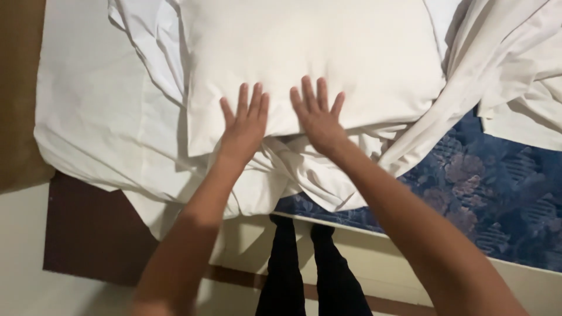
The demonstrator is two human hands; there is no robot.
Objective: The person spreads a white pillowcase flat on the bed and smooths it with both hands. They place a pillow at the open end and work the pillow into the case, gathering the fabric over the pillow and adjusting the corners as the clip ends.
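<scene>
Now | hands (281, 123) flat, fingers spread | pressing pillow (310, 58) near edge | crumpled sheet (111, 117) around

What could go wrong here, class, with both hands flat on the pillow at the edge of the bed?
1. The left hand and right hand press the near edge of the white pillow; it might slide away rather than flatten.
2. The loose white sheet is bunched beneath it, so creases may stay trapped.
3. The sheet leaves the blue floral mattress bare and could slip off further.
</scene>
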